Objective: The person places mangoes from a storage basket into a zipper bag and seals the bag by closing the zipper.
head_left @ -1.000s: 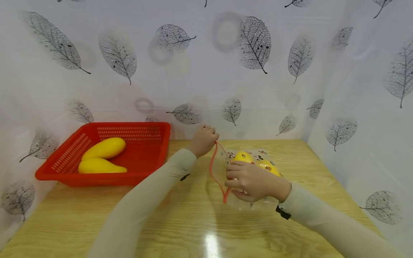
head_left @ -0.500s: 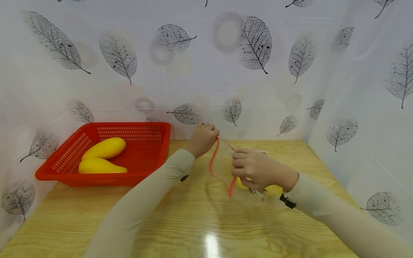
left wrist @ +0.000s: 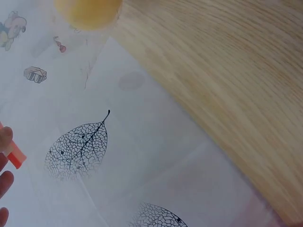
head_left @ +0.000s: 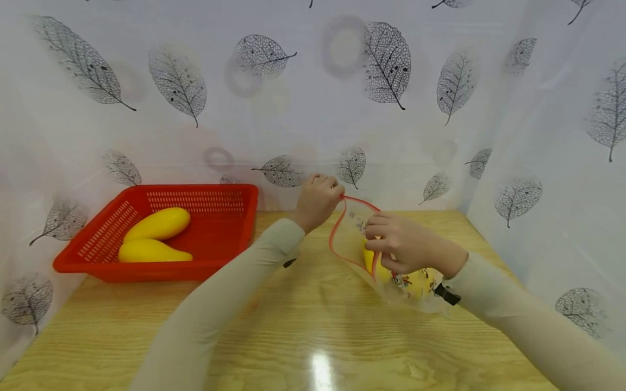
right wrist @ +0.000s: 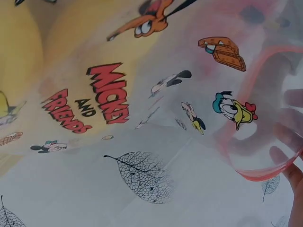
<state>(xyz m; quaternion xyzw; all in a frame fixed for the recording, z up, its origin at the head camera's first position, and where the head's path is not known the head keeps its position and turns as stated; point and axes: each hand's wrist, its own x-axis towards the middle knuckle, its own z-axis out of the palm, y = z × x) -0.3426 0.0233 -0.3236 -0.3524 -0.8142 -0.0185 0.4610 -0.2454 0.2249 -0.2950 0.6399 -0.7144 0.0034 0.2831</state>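
A clear zip bag [head_left: 398, 296] with cartoon prints and a red-orange strip round its mouth hangs between both hands, over the right part of the table. My left hand [head_left: 319, 202] pinches the far left corner of the mouth; its fingertips [left wrist: 5, 137] show on the strip in the left wrist view. My right hand [head_left: 413, 244] grips the mouth's right side with curled fingers. The mouth gapes towards the left. Inside are yellow, rounded fruits [head_left: 370, 260], partly hidden by the right hand. "Mickey and Friends" lettering [right wrist: 109, 92] shows on the bag in the right wrist view.
On the left stands a red plastic basket [head_left: 225, 269] with slotted sides. Two yellow, mango-shaped fruits [head_left: 158, 225] lie in it. The wooden table [head_left: 274, 342] meets a white leaf-printed sheet [head_left: 303, 108] at the back and sides.
Both hands have risen and shifted right, lifting the bag's mouth with them. The mouth gapes wider, and the fruits in the bag sit lower relative to the right hand. The basket is unchanged.
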